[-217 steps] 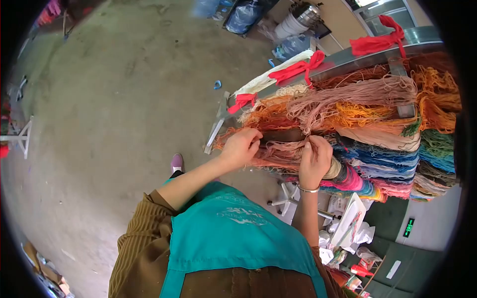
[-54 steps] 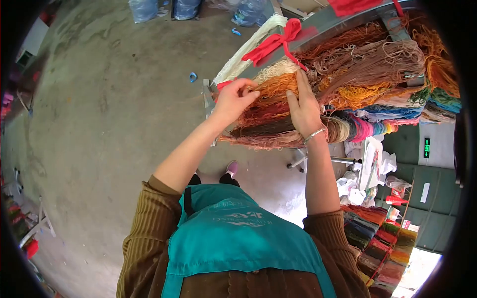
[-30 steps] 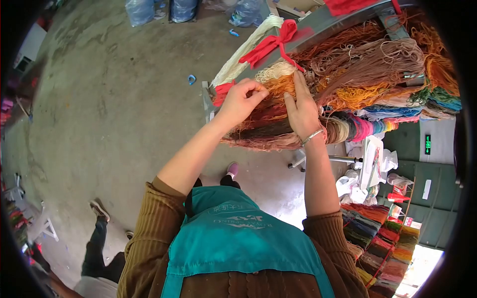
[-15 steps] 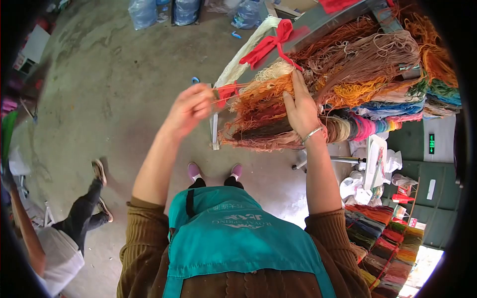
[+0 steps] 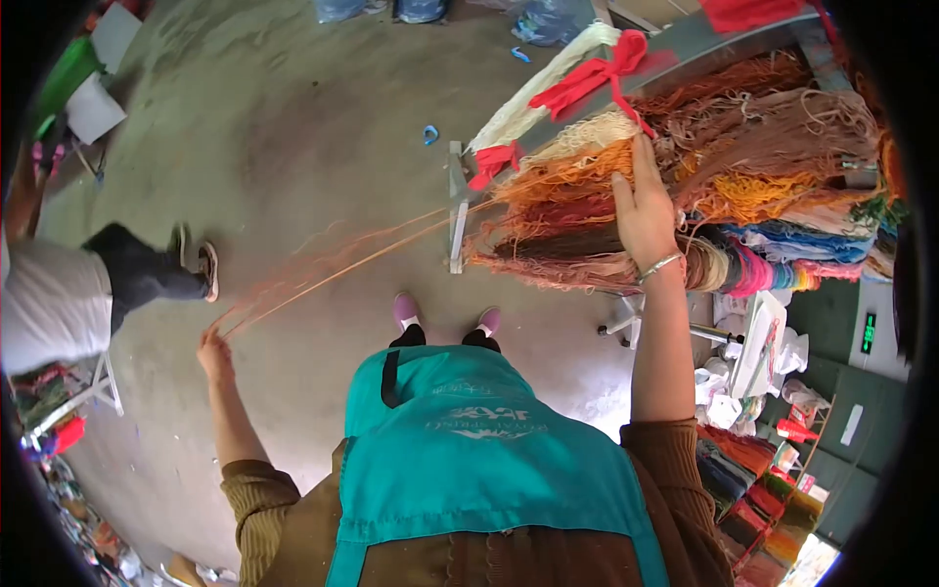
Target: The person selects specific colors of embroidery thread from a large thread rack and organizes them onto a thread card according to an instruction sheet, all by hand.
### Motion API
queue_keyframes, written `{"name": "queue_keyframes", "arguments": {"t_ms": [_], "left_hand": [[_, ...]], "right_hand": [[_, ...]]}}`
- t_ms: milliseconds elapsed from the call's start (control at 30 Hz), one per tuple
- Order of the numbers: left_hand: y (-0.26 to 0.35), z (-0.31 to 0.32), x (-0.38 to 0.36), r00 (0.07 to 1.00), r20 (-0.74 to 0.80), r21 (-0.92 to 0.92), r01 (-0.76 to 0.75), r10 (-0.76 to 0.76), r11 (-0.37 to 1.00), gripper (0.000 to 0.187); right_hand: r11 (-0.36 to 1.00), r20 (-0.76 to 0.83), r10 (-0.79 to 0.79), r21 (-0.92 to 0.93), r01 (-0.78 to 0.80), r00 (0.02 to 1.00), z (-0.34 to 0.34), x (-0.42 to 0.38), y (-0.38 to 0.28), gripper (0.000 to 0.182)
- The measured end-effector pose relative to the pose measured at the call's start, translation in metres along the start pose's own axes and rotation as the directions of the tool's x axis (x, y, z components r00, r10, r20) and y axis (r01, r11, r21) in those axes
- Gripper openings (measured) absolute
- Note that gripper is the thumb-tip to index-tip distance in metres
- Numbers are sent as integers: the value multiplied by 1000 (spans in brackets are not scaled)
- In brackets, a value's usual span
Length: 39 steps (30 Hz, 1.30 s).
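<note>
At the left end of the rack (image 5: 457, 249): I have the right hand (image 5: 648, 215) open, its palm against orange yarn (image 5: 577, 171).
Over the floor (image 5: 323, 176): the left hand (image 5: 215, 357) is clenched on thin orange strands (image 5: 391, 248), which run back to that yarn.
Strands: I judge them in mid-pull, drawn away from the rack.
Yarn: the next move calls for even tension and a firm palm, since loose fibres could snag.

A metal rack (image 5: 457, 235) bears multicoloured yarn hanks (image 5: 773, 132), with red cloth (image 5: 587, 83) tied to its rail (image 5: 704, 57).
</note>
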State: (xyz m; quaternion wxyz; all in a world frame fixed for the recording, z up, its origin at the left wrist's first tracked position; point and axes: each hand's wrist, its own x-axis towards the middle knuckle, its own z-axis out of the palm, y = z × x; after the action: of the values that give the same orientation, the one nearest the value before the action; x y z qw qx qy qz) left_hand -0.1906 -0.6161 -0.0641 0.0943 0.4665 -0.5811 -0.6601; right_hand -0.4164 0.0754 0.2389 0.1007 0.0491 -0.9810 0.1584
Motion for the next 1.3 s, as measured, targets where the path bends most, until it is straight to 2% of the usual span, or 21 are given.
{"name": "queue_keyframes", "arguments": {"t_ms": [67, 133, 200, 267, 367, 400, 433, 500, 567, 667, 767, 800, 833, 867, 933, 967, 1000, 1100, 1133, 1200, 1300], "left_hand": [[-10, -100, 29, 954, -300, 219, 63, 6, 974, 11], [-4, -183, 42, 775, -571, 483, 50, 271, 874, 27], [33, -232, 27, 584, -689, 700, 379, 430, 606, 41], [72, -228, -7, 460, -714, 686, 307, 528, 659, 44], [75, -248, 16, 693, -506, 728, 24, 514, 685, 35], [74, -236, 24, 846, -493, 450, 51, 201, 891, 21], [66, -195, 15, 902, -388, 342, -47, 187, 939, 14], [71, -107, -18, 993, -111, 344, 10, 30, 939, 14], [73, -12, -65, 996, 85, 348, -20, -10, 937, 16], [102, 95, -150, 889, 443, 389, -72, -118, 918, 11], [135, 157, -227, 811, 563, 434, -126, -160, 892, 9], [143, 171, -250, 755, 644, 469, -266, -120, 842, 9], [148, 184, -274, 687, 721, 485, -404, -92, 776, 8], [152, 195, -299, 682, 725, 489, -416, -92, 767, 8], [158, 219, -347, 470, 879, 353, -520, -85, 778, 7], [159, 232, -372, 447, 890, 352, -541, -93, 764, 7], [159, 244, -398, 357, 930, 303, -600, -90, 740, 8], [151, 284, -474, 163, 984, 172, -723, -76, 670, 11], [149, 295, -497, 103, 990, 144, -738, -101, 659, 12], [138, 314, -533, -22, 997, 31, -773, -76, 634, 13], [110, 341, -571, -164, 986, -137, -794, 8, 592, 15]], "right_hand": [[1000, 10, 1, -16, -1, 1000, 0, 0, 1, 60], [1000, 16, -7, -16, 7, 1000, 0, 0, 1, 59], [1000, 20, -14, -17, 14, 1000, 0, 1, 0, 59], [1000, 32, 0, -13, 0, 999, -1, 1, -2, 59], [1000, 37, 7, -20, -6, 999, -1, 2, -3, 59], [1000, 33, 9, -19, -8, 999, -1, 2, -4, 59], [1000, 23, 6, -6, -6, 1000, -1, 2, -5, 59], [1000, 15, 3, 2, -3, 1000, -2, 1, -7, 60], [1000, -53, -19, -5, 18, 998, 1, 0, -4, 60], [995, -133, -81, 54, 88, 988, -8, -3, -14, 55], [911, -386, -407, -109, 397, 828, -21, -24, -25, 36], [884, -375, -463, -126, 451, 803, -33, -43, -38, 28], [866, -372, -469, -19, 499, 801, -33, -64, -40, 24], [843, -343, -441, 160, 514, 829, -36, -89, -45, 21], [731, -216, -389, 520, 443, 895, -38, -138, -54, 26], [664, -60, -328, 695, 275, 943, -45, -163, -57, 32], [566, 101, -285, 820, 82, 953, -51, -183, -58, 39], [467, 322, -352, 874, -133, 879, -66, -226, -41, 62], [468, 306, -325, 874, -129, 895, -68, -244, -27, 62], [536, 158, -299, 844, 28, 941, -76, -268, -9, 59], [813, 281, -111, 577, -75, 953, -107, -302, 37, 31]]}}
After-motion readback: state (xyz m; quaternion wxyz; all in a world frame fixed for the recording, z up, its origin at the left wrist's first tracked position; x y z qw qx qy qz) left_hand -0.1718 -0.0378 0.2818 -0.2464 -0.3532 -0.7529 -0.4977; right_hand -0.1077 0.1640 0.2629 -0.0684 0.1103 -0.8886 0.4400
